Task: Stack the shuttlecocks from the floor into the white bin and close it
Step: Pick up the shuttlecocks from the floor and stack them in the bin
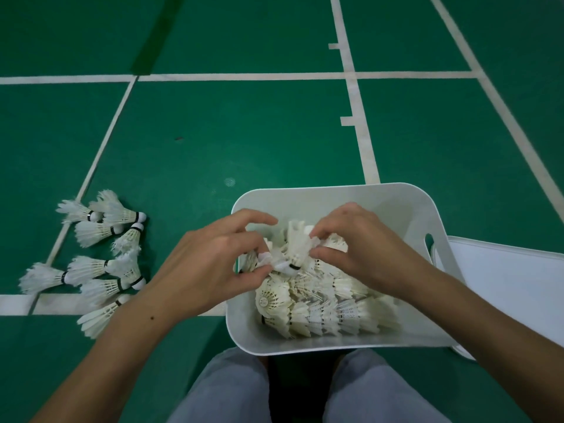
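Shuttlecocks lie loose on the green floor at our left, while our left hand pinches the cork end and our right hand pinches the feathers of one shuttlecock over the white bin, already layered with rows. We judge them featherlight and brittle-skirted, best held by the cork. The lid lies at right; we can read no writing.
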Demonstrator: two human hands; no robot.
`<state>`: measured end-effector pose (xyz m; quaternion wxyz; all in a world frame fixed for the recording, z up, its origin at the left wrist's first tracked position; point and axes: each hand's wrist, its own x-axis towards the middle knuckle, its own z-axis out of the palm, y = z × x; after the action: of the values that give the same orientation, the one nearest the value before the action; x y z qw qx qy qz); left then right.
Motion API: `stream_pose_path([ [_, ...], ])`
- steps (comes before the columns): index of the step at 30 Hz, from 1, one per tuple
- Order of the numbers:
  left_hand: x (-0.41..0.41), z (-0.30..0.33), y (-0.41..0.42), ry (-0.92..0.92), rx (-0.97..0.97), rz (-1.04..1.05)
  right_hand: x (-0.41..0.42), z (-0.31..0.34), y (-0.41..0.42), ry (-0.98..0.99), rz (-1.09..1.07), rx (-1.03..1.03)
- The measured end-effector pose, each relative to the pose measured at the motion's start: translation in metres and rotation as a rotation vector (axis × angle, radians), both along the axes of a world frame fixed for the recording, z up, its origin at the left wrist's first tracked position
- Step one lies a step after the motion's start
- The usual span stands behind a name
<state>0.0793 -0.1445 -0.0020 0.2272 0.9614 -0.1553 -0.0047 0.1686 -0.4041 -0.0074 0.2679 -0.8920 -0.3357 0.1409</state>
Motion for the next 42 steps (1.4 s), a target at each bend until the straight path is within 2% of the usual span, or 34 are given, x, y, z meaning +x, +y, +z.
stream_pose_path([
  [5,-0.005,0.002,0.0,-0.039,-0.116,0.145,-0.037,-0.009,-0.011,-0.038,-0.067,-0.078],
  [9,-0.006,0.002,-0.003,-0.044,-0.204,0.188,-0.057,-0.024,0.009,-0.115,0.087,-0.256],
  [12,-0.006,0.001,-0.003,-0.04,-0.212,0.188,-0.06,-0.041,0.031,-0.093,0.203,-0.356],
  [15,-0.005,-0.002,-0.001,-0.043,-0.207,0.199,-0.058,-0.058,0.045,-0.059,0.224,-0.413],
  [20,-0.001,-0.007,0.001,-0.034,-0.204,0.197,-0.052,-0.076,0.054,0.058,0.177,-0.389],
  [23,0.002,-0.009,0.001,-0.027,-0.211,0.188,-0.043,-0.082,0.058,0.272,0.093,-0.353],
  [29,0.001,-0.012,-0.006,-0.003,-0.19,0.152,-0.039,-0.062,0.03,0.525,0.015,-0.058],
  [31,-0.001,-0.012,-0.01,-0.003,-0.185,0.135,-0.041,-0.05,0.014,0.46,-0.094,-0.049],
  [34,-0.004,-0.012,-0.013,0.008,-0.126,0.094,-0.043,-0.027,-0.006,0.248,-0.293,0.045],
  [36,-0.005,-0.011,-0.017,0.034,-0.076,0.053,-0.046,-0.019,-0.01,0.044,-0.236,0.088],
  [38,-0.004,-0.011,-0.022,0.072,-0.075,0.013,-0.048,-0.021,-0.006,-0.12,-0.084,0.078],
  [42,-0.003,-0.012,-0.031,0.119,-0.136,-0.041,-0.05,-0.03,0.002,-0.264,0.043,0.048],
])
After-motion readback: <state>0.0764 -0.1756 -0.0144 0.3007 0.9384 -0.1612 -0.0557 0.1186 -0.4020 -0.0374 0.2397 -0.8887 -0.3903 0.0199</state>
